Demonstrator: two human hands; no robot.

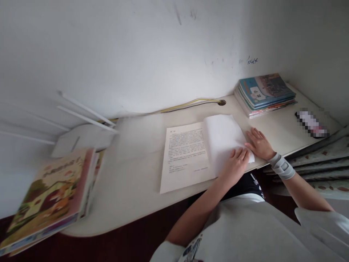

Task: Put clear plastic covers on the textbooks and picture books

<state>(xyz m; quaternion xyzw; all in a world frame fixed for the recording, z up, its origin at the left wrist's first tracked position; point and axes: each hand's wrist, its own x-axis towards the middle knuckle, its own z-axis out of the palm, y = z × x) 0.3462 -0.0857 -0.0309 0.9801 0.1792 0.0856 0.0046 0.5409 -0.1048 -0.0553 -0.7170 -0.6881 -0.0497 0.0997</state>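
A printed sheet (185,156) with lines of dark text lies flat on the desk in front of me. Against its right side is blank white paper (223,134), slightly raised along the inner edge; I cannot tell whether the two are joined. My left hand (238,162) lies on the lower right part of the white paper, fingers stretched out. Just beyond it, my right hand (259,143) rests flat at the paper's right edge, fingers outstretched and thumb near the left fingertips. A grey band (283,166) circles my right wrist.
The pale desk (131,174) runs along the wall. Books are stacked at the back right (267,92), and a blurred-out phone (312,123) lies near them. Picture books (51,196) fill the left end, below white rods (87,112). A yellow cable (185,103) enters a desk hole.
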